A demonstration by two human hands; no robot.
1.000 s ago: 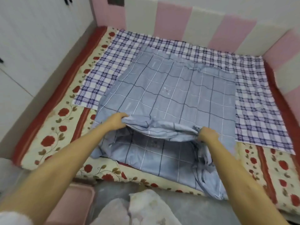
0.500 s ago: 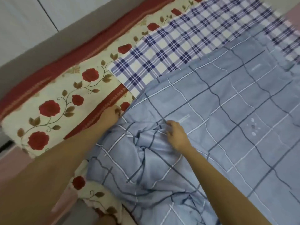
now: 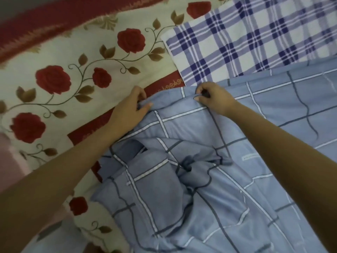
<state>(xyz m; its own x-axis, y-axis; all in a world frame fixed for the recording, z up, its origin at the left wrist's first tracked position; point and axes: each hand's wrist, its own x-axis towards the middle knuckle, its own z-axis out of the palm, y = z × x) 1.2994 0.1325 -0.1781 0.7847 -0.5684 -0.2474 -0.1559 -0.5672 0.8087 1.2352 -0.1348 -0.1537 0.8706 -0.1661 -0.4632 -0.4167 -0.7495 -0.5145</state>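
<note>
The blue cover point(image 3: 237, 161) lay rumpled over the right side of the rose sheet point(image 3: 54, 52), its far edge overlapping the plaid cloth point(image 3: 246, 39). Left hand point(image 3: 130, 108) and right hand point(image 3: 213, 99) each pinched its far-left hem, close together. Guessing a hard tug could've slipped that thin pinch or dragged the plaid cloth askew, and the cover's own bunched-up middle blocked smoothing.

Blue checked sheet point(image 3: 209, 179) — rumpled, on bed.

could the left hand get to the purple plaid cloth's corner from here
Probably yes: the left hand, pinching the blue sheet, sits near the plaid cloth, only flat rose bedding between.
</note>
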